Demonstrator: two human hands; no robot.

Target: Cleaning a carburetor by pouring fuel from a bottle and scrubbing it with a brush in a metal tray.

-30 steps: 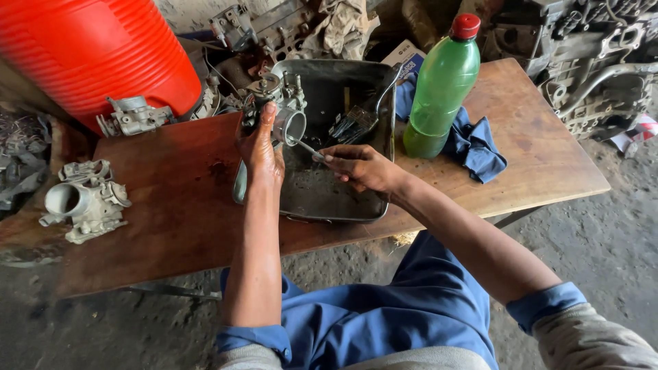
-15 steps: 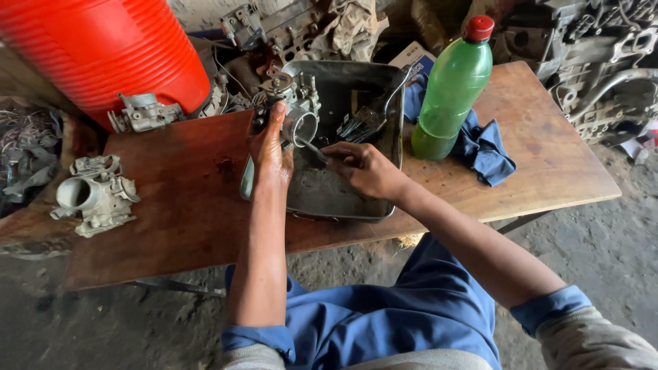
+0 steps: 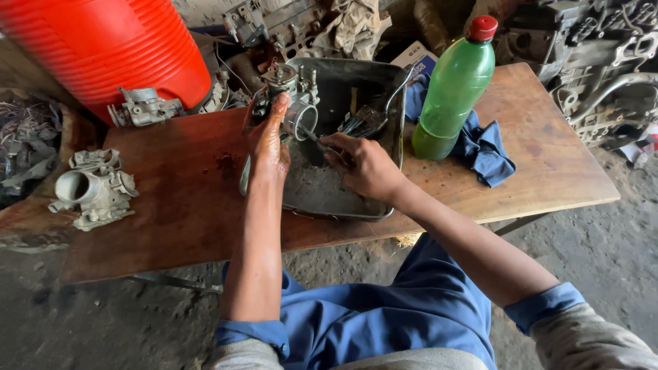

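— What's that grey part?
— A metal carburetor (image 3: 291, 103), grimy, with a round opening facing the camera. It stands upright at the tray's (image 3: 384, 199) left rim.
— And the hands?
— The left hand (image 3: 269, 140) grips it; the right hand (image 3: 363, 164) pinches a thin tool (image 3: 312, 137) angled up-left toward the opening.

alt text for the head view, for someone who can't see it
Left hand steadies a metal carburettor over a metal tray while the right hand works a thin tool into it. A green bottle stands beside the tray on a wooden table.
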